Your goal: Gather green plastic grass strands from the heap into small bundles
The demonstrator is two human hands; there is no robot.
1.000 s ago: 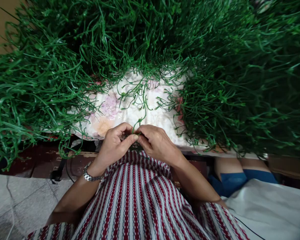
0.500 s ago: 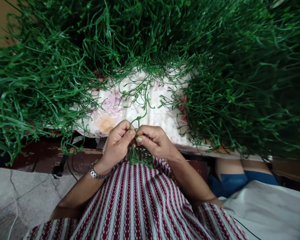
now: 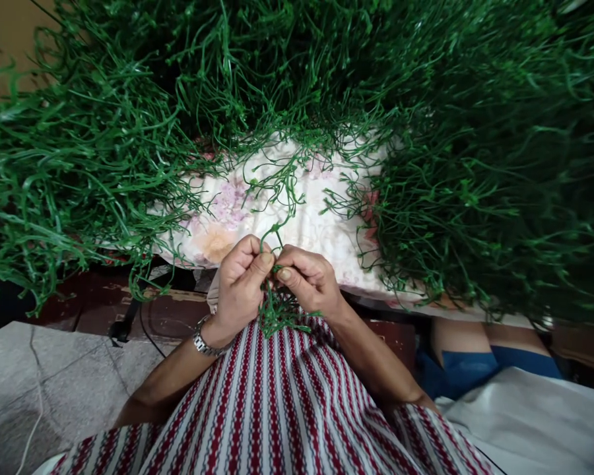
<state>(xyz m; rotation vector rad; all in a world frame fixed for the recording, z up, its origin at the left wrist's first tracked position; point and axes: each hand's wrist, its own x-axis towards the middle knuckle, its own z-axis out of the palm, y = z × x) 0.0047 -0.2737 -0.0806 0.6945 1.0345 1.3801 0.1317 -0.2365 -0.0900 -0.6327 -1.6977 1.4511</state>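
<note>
Well, L hand (image 3: 242, 280) & R hand (image 3: 311, 280) pinch green strands (image 3: 282, 315) btwn thumbs & fingertips; exact grip pts hidden. Green heap (image 3: 109, 145) cut off, top & sides; far R too dim.

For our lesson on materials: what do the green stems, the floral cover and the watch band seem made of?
Green stems: probably plastic, semi-gloss; highlights along smooth, evenly green curves. Floral cover: likely fabric, mostly matte; soft wrinkles, perhaps coated. Watch band: apparently metal, shiny; silvery links.

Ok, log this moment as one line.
left hand: pinching green stems | right hand: pinching green stems | floral cloth: beyond hands | green heap: on cloth
</note>
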